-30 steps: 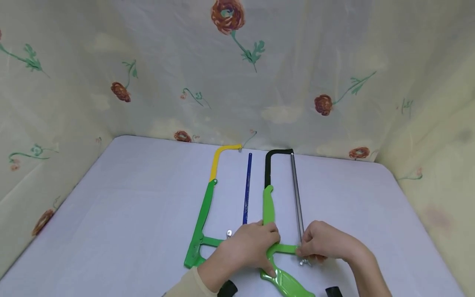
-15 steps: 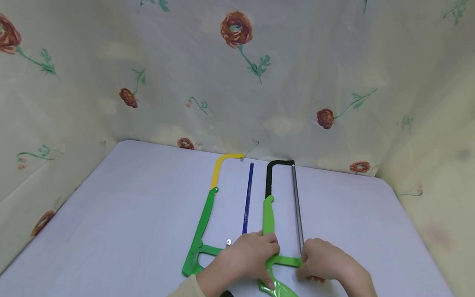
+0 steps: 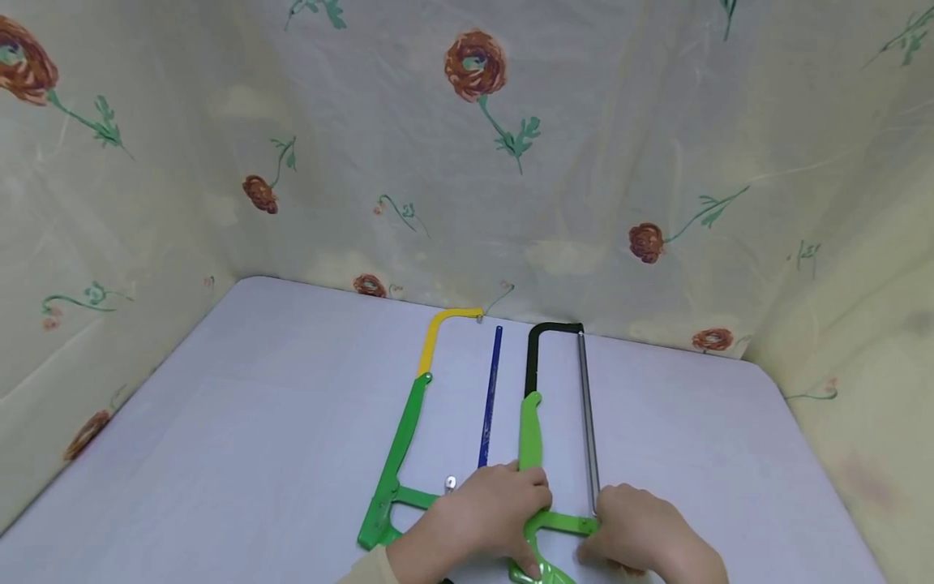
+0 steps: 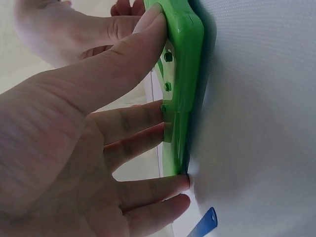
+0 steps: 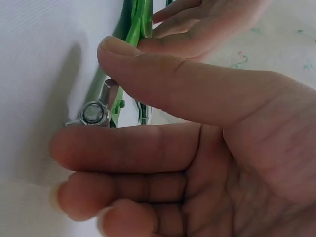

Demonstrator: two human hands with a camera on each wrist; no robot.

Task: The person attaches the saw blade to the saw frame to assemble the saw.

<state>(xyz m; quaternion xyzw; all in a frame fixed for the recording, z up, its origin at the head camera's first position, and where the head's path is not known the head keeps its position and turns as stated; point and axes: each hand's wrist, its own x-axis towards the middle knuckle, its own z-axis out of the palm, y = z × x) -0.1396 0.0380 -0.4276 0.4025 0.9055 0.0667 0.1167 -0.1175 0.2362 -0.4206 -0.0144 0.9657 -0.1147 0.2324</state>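
Observation:
A hacksaw with a light-green handle frame (image 3: 530,434) and black front arm lies on the table, a grey blade (image 3: 588,422) stretched along its right side. My left hand (image 3: 496,504) holds the hacksaw by its green frame; the left wrist view shows the thumb on top and fingertips along the edge. At the blade's near end, my right hand (image 3: 642,527) has thumb and index finger about a metal wing nut (image 5: 93,113). Its knuckles hide the nut in the head view. The remaining fingers of that hand are curled below.
Left of my hands lies a second hacksaw frame (image 3: 403,438), dark green with a yellow front arm, without a blade fitted. A loose blue blade (image 3: 492,397) lies between the two frames. Flowered cloth walls (image 3: 350,146) surround the white table (image 3: 255,430) at back and sides.
The head view has tilted up, so everything sits lower in it. My right hand has turned and closed over the wing nut, which showed a second ago. The left hand keeps its hold.

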